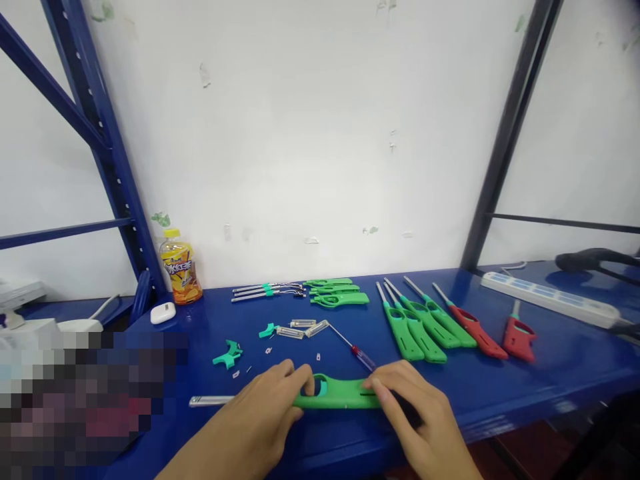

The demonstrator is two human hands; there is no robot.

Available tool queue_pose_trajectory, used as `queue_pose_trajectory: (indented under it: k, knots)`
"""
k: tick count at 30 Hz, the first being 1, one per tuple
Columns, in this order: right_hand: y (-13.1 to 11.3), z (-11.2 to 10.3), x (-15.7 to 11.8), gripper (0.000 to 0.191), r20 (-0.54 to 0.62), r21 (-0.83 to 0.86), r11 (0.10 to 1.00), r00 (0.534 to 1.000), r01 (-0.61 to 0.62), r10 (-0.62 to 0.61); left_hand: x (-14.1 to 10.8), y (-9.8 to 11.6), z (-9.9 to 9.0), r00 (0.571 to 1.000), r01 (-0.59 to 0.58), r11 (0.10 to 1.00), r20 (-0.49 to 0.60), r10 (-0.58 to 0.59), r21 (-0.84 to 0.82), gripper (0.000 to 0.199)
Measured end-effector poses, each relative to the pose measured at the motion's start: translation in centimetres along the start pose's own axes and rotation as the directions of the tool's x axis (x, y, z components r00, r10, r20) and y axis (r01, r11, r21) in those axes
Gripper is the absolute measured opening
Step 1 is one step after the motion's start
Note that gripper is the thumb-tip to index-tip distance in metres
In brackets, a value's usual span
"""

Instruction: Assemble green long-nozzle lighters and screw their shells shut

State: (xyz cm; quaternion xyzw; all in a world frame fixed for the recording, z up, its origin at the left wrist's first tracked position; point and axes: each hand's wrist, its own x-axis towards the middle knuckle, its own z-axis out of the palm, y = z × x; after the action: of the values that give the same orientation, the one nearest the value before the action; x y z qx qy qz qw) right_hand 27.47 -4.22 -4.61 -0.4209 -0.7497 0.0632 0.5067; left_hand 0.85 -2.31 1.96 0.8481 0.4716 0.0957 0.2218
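A green gas lighter point(345, 393) with a long metal tube lies level at the table's front, its nozzle pointing left. My left hand point(267, 413) is closed around its front part, fingers at the trigger opening. At the handle's right end my right hand point(413, 413) is closed, thumb and fingers pressing on the slot; a dark shape under this palm cannot be made out. Just beyond the lighter lie a screwdriver point(363, 358), clear fuel tanks point(290, 332), teal triggers point(229, 355) and tiny white parts point(269, 351).
Several green lighters point(405, 333) and two red lighters point(475, 330) lie at right, near a white power strip point(550, 300). Metal tubes point(250, 291) and green shells point(340, 299) are at the back. A drink bottle point(180, 270) and white case point(163, 313) stand left, by the blue rack post point(120, 160).
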Motion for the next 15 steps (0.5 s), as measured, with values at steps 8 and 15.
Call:
queue_pose_trajectory:
  k: [8, 15]
  knots:
    - [0.4, 0.6, -0.3, 0.016, 0.029, -0.107, 0.992, 0.998, 0.061, -0.058, 0.4, 1.4, 0.2, 0.999, 0.03, 0.994, 0.027, -0.033, 0.106, 0.048]
    - [0.3, 0.8, 0.0, 0.015, -0.01, -0.156, 0.979, 0.991, 0.129, -0.132, 0.0, 1.2, 0.5, 0.999, 0.04, 0.993, 0.001, -0.04, 0.113, 0.052]
